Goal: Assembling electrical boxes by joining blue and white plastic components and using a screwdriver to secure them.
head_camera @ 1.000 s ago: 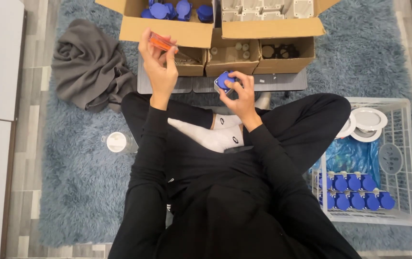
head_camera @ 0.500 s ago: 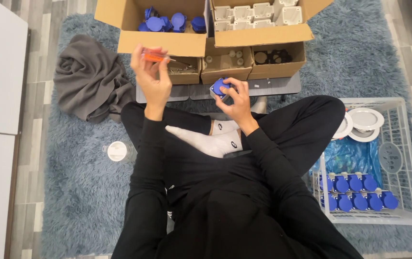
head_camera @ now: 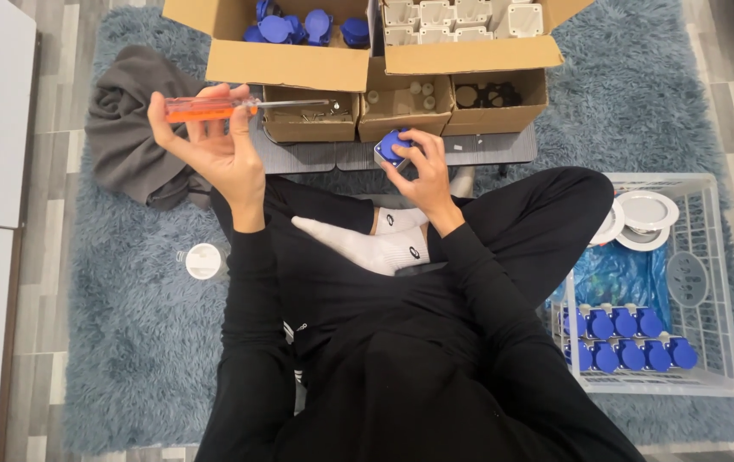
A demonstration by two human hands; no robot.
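The left hand [head_camera: 213, 141] is lifted up with its fingers wrapped tight around the orange handle of a screwdriver [head_camera: 239, 107]. The tool lies flat, and its thin metal tip points away from the hand toward a small cardboard box of screws [head_camera: 311, 120] just beside it. The right hand [head_camera: 418, 167] is closed around a small blue socket part [head_camera: 393, 147] with a grey edge, held above the person's crossed legs and a white sock [head_camera: 358, 244]. The two hands are well apart, with the screwdriver's tip ending between them. Just past the right hand sit two more small boxes, one with pale bits [head_camera: 405, 103] and one with black rings [head_camera: 491, 98]. Beyond those are two big cardboard boxes, one full of blue socket parts [head_camera: 298, 26] and one full of white square cases [head_camera: 461, 21]. Behind the left hand a grey cloth [head_camera: 127, 137] lies bunched on the fluffy blue rug [head_camera: 127, 342]. Below that hand a small white round lid [head_camera: 204, 261] rests on the rug. Far off to the side of the right arm stands a white wire basket [head_camera: 718, 282] with rows of finished blue sockets [head_camera: 628, 338] and white round plates [head_camera: 645, 214].
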